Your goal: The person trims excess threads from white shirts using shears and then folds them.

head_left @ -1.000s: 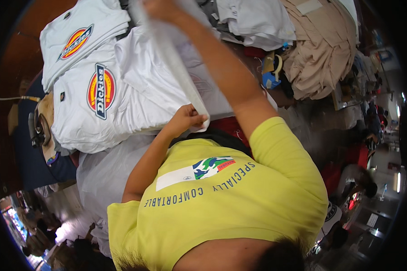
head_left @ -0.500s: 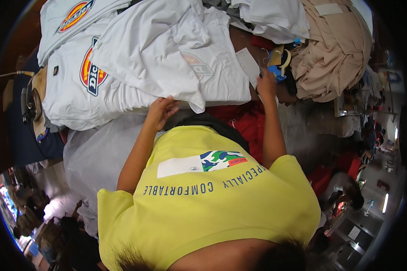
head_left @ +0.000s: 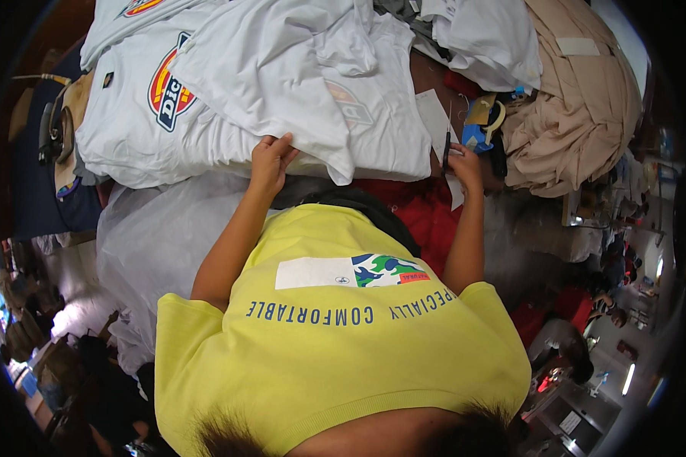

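Observation:
A loose white T-shirt (head_left: 267, 84) lies crumpled over a stack of white printed T-shirts (head_left: 122, 160) in front of me. At its near hem, my left hand (head_left: 269, 164) pinches the fabric between thumb and fingers. My right hand (head_left: 467, 167), off the right end of the stack, is closed on slim dark-handled scissors (head_left: 447, 148), their thin blade pointing away from me. Beneath the blade lies a white paper sheet (head_left: 433, 118). The shirt's print shows faintly through the cloth near its right side.
A tape roll in a blue dispenser (head_left: 476, 135) stands right of the scissors. Beyond it rises a large heap of beige fabric (head_left: 579, 99). An iron (head_left: 49, 137) sits at the far left. Clear plastic sheeting (head_left: 168, 244) and red fabric (head_left: 427, 217) hang below the table edge.
My right hand has drawn a little toward me, and the scissors now show clearly in it. My left fingers have closed on the shirt hem. The whole view has shifted slightly.

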{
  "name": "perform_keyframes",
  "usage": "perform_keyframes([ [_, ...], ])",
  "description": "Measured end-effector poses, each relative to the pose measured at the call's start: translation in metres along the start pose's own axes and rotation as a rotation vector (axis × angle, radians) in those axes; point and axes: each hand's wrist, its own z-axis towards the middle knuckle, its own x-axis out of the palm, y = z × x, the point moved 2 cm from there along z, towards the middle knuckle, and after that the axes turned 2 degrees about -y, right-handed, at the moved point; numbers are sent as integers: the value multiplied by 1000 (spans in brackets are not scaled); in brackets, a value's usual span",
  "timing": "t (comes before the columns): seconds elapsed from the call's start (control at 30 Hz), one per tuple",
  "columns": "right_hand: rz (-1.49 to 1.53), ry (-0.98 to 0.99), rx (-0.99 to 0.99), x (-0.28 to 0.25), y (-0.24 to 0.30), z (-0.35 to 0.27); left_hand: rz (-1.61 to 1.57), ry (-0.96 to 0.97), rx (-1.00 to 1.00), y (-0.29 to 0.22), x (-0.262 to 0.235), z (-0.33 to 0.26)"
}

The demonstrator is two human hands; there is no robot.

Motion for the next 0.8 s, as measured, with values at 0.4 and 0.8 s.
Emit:
perform_keyframes([
  [0.4, 134, 496, -310, 160, 59, -82, 22, 87, 151, -14, 4, -2],
  [0.8, -534, 319, -686, 183, 100, -102, -17, 138, 81, -20, -5, 6],
])
